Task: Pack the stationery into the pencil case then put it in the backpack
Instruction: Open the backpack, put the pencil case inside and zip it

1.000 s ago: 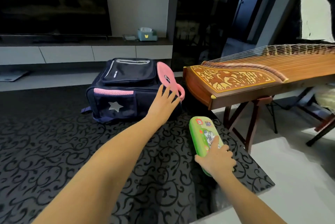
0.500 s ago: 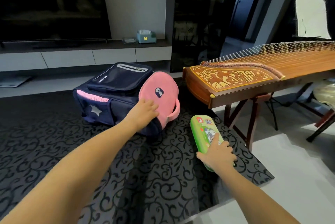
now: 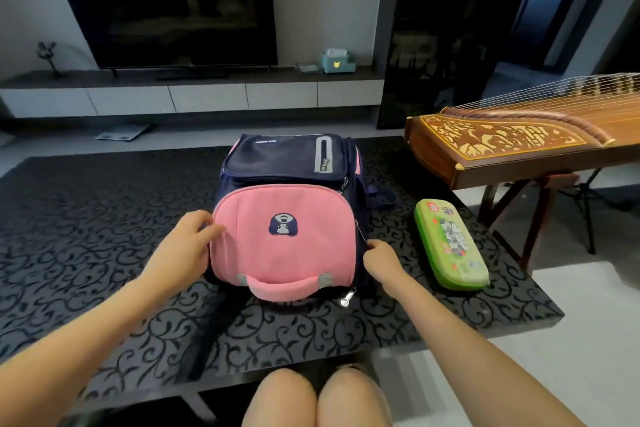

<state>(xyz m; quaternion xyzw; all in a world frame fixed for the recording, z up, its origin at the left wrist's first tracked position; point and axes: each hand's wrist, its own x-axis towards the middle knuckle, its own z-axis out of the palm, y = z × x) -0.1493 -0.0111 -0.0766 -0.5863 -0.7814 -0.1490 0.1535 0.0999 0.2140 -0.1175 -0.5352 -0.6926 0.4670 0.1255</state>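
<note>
Opening step: left hand (image 3: 180, 250) braces backpack (image 3: 284, 219), right hand (image 3: 381, 258) apparently pinches its zipper. Next: unzip; pencil case (image 3: 450, 245) lies right.

zither (image 3: 512, 142) cut off at right edge, right hand (image 3: 382, 262) fingertips hidden behind backpack (image 3: 284, 215), backpack logo text unreadable

Home living room: television (image 3: 166, 1), zither (image 3: 519, 142)

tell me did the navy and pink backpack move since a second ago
Yes. The navy and pink backpack has been swung round and pulled nearer, its pink top now facing the person; it sat left of the wooden zither, side-on, star pocket showing.
</note>
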